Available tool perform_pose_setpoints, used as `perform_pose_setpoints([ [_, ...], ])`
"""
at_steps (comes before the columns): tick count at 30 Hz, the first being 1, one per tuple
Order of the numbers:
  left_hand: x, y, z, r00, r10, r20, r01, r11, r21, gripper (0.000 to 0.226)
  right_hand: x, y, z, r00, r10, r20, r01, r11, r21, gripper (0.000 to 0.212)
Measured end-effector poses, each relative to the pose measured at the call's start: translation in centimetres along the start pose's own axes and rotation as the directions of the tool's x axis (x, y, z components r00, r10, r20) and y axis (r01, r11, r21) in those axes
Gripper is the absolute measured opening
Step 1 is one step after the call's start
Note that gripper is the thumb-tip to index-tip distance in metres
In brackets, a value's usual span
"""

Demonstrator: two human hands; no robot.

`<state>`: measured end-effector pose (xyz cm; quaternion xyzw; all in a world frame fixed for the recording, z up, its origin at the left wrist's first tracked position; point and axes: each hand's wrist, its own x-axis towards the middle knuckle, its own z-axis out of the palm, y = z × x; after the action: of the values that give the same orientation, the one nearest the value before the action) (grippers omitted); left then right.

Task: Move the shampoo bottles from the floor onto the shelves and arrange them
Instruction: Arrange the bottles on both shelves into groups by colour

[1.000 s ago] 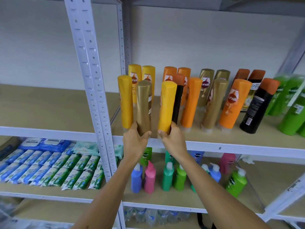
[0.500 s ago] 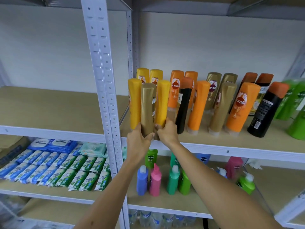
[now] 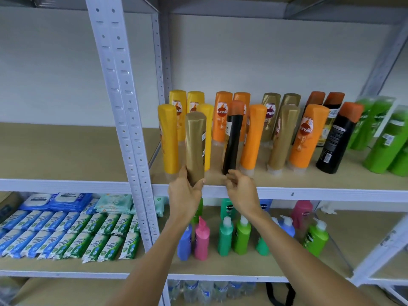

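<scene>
On the shelf [image 3: 309,184]: left hand [image 3: 184,195] gripping gold bottle [image 3: 195,146]; right hand [image 3: 241,191] now released, off yellow bottle [image 3: 207,133].

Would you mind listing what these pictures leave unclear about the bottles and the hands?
- Head view: the floor is out of frame, so any bottles left there are unseen.
- The base of the gold bottle is covered by the left hand.
- The green bottles are cut off by the right edge.
- The right hand shows its back; whether it touches the black bottle is unclear.
</scene>
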<state>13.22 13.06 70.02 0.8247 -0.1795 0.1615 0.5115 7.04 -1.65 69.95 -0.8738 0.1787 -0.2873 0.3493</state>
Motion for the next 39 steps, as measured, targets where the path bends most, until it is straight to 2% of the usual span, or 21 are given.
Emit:
perform_pose_setpoints([
  [4,-1.1,2.0,2.2,0.995,0.059,0.084,-0.056,0.998,-0.032,0.042,-0.3,3.0,-4.7,0.974,-0.001,-0.228,-0.008,0.999,-0.04,0.021],
  [6,-1.5,3.4,3.6,0.99,0.085,0.115,-0.08,0.996,-0.042,0.037,0.0,5.1,-6.7,0.932,0.044,-0.36,-0.057,0.998,-0.026,0.019],
  [10,-2.2,6.0,6.6,0.978,0.122,0.168,-0.109,0.991,-0.08,0.033,1.1,8.9,-10.4,0.828,0.213,-0.518,-0.225,0.974,0.04,0.033],
  [12,-2.6,7.0,8.3,0.974,0.108,0.2,-0.091,0.991,-0.096,0.036,1.9,10.6,-11.8,0.821,0.273,-0.501,-0.295,0.955,0.036,0.044],
  [15,-3.4,8.7,10.8,0.969,0.107,0.222,-0.088,0.991,-0.096,0.033,3.4,12.5,-13.1,0.876,0.301,-0.376,-0.31,0.95,0.038,0.059],
  [21,-4.3,12.2,15.6,0.971,0.099,0.217,-0.079,0.992,-0.103,0.03,7.5,13.8,-15.2,0.972,0.16,-0.171,-0.143,0.984,0.105,0.071],
  [24,-4.8,13.7,17.8,0.978,0.085,0.193,-0.069,0.994,-0.086,0.038,9.1,14.7,-16.1,0.984,0.16,-0.081,-0.149,0.98,0.134,0.069],
  [30,-5.7,15.9,21.0,0.986,0.047,0.162,-0.045,0.999,-0.02,0.037,6.7,16.1,-18.4,0.982,0.118,-0.146,-0.112,0.992,0.048,0.049],
  [34,-6.0,17.6,23.1,0.984,0.054,0.173,-0.052,0.999,-0.011,0.036,3.9,17.0,-20.7,0.982,0.101,-0.159,-0.094,0.994,0.046,0.057],
  [39,-5.1,19.4,25.5,0.984,0.032,0.176,-0.033,0.999,0.003,0.03,2.9,17.8,-22.9,0.988,0.12,-0.094,-0.115,0.992,0.055,0.062],
])
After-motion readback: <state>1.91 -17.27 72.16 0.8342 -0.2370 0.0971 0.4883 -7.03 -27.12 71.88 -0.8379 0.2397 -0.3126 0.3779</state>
